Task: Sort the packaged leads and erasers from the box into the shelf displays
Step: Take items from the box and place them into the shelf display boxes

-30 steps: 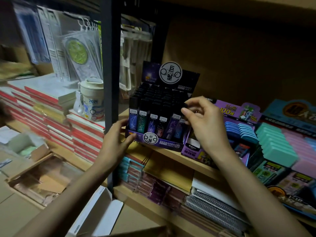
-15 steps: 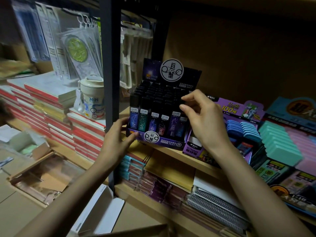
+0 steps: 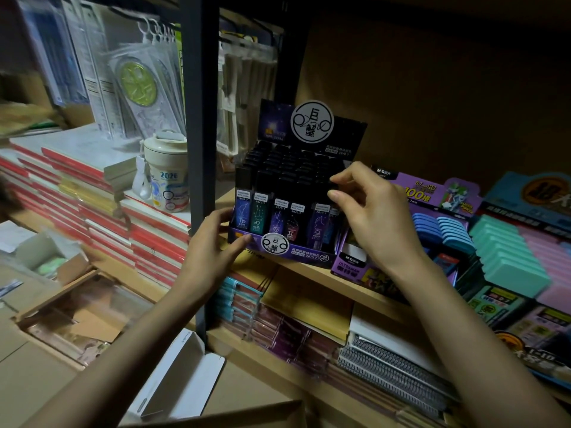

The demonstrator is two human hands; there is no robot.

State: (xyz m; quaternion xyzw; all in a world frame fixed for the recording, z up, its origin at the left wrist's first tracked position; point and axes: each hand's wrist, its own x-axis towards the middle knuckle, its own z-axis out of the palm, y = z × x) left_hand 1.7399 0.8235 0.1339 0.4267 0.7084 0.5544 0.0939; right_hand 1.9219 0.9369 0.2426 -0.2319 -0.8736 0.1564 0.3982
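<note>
A dark display box of lead tubes (image 3: pixel 287 211) with constellation labels stands on the wooden shelf (image 3: pixel 312 273). My left hand (image 3: pixel 213 251) holds its lower left corner, thumb on the front face. My right hand (image 3: pixel 367 211) is at the box's right side, with thumb and fingertips pinching the black cap of a lead tube (image 3: pixel 332 183) in the right-hand rows. Right of it stand a purple lead display (image 3: pixel 414 196) and trays of blue erasers (image 3: pixel 441 230) and teal and pink erasers (image 3: pixel 519 257).
A dark metal upright (image 3: pixel 200 118) rises just left of the box. Stacked notebooks (image 3: pixel 77 193) and a white cup (image 3: pixel 167 174) fill the left shelf. Below lie spiral notebooks (image 3: pixel 389 366). Open cartons (image 3: pixel 71 307) and a white box flap (image 3: pixel 182 375) sit at lower left.
My right hand rose slightly along the box's right side and its fingers closed onto a tube cap. The left hand stayed on the box corner.
</note>
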